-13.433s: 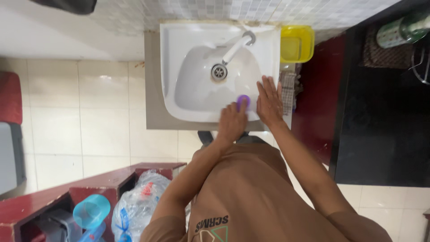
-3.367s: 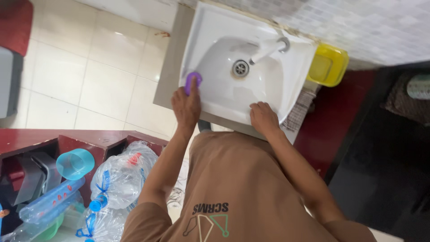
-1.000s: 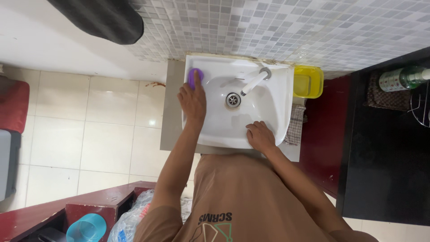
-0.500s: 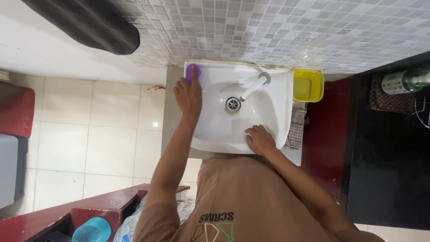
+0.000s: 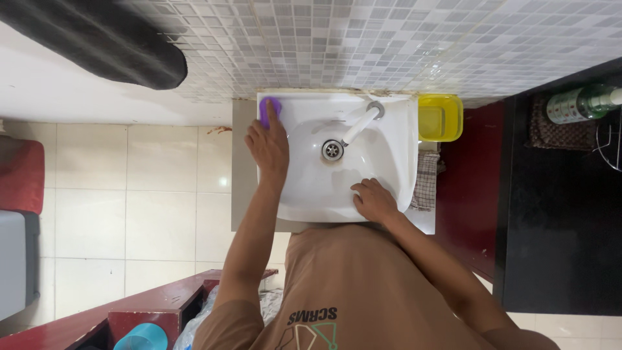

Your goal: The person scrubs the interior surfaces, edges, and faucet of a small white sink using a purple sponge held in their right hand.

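A white wash basin (image 5: 395, 155) is fixed to a mosaic-tiled wall, with a white tap (image 5: 360, 124) over its drain (image 5: 332, 150). My left hand (image 5: 267, 146) presses a small purple scrubber (image 5: 267, 110) onto the basin's back left corner. The fingers of my right hand (image 5: 373, 200) curl over the front right rim, with nothing in them.
A yellow plastic tub (image 5: 440, 117) sits right of the basin, a checked cloth (image 5: 426, 181) below it. A dark counter (image 5: 564, 194) with a green bottle (image 5: 580, 100) fills the right side. Red furniture and a blue cup (image 5: 142, 337) are at lower left. A dark object (image 5: 97, 42) is at upper left.
My left hand has slid the purple scrubber along the left rim to the back left corner. My right hand has stayed on the front right rim.
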